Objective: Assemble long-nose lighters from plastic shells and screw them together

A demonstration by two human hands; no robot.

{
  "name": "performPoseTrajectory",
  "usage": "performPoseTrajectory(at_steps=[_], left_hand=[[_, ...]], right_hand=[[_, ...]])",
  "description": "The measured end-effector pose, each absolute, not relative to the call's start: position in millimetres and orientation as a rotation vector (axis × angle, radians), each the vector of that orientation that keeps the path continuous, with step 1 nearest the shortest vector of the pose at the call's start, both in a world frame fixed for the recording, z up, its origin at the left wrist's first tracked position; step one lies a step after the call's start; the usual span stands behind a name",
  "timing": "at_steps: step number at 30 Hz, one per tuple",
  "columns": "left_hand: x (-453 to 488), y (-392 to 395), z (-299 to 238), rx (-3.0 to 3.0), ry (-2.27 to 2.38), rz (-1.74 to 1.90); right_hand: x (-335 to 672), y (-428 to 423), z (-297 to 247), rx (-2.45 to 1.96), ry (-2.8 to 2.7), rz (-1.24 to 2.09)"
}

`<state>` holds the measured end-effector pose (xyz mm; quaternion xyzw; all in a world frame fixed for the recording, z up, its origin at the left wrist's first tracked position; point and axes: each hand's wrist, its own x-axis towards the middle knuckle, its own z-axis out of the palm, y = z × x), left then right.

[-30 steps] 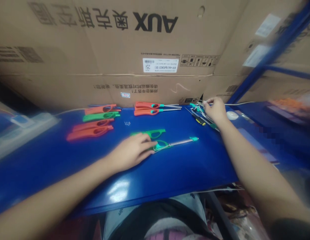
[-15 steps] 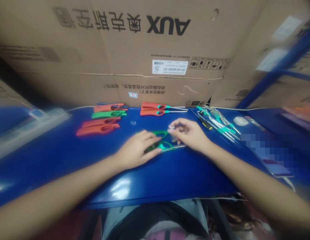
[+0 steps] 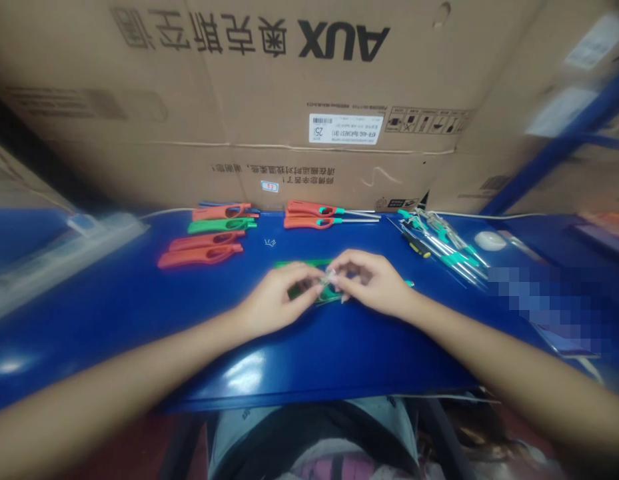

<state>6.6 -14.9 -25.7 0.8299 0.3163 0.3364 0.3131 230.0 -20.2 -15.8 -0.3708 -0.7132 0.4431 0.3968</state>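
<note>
A small clear plastic piece (image 3: 330, 276) is pinched where my hands meet, above a green lighter casing (image 3: 330, 294) lying on the table. My right hand (image 3: 372, 283) grips it from the right with closed thumb and fingers. From the left, my left hand (image 3: 279, 297) closes its thumb and fingertips on the same piece. Another green casing part (image 3: 316, 263) shows just behind the fingers. My hands hide most of the casing; a teal-tipped end (image 3: 410, 284) sticks out beyond my right hand.
Red lighter casings (image 3: 202, 255) and a green one (image 3: 222, 225) lie back left. Two red lighters with metal tubes (image 3: 309, 222) sit at back centre. Teal-and-metal lighter rods (image 3: 452, 257), a screwdriver (image 3: 420, 249) and a white round object (image 3: 490, 241) are right. A cardboard box (image 3: 269, 100) stands behind.
My right hand has moved left with the clear piece to meet my left hand. My left thumb and fingers have lifted from the casing and closed on the piece. The view has shifted slightly.
</note>
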Motion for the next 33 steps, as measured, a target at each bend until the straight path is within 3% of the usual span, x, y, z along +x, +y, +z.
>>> performPoseTrajectory(at_steps=[5,13,19,26,33], left_hand=[[0.8,-8.0,-22.7,1.932,0.863,0.861],[-0.8,-7.7,-17.1,1.564,0.916,0.699],[-2.1,-8.7,-2.8,1.512,1.001,0.425],[-1.5,-3.5,-3.7,1.559,1.005,0.359],[-2.9,0.0,-8.3,1.622,1.033,0.32]], right_hand=[[239.6,-16.8,-6.9,-0.982,-2.12,0.68],[241.9,-22.2,-7.6,-0.87,-2.666,0.433],[241.6,-17.8,-7.9,-1.031,-2.35,0.738],[240.0,-10.3,-11.2,-1.184,-1.904,1.481],[242.7,-0.5,-13.9,-1.111,-1.812,1.555]])
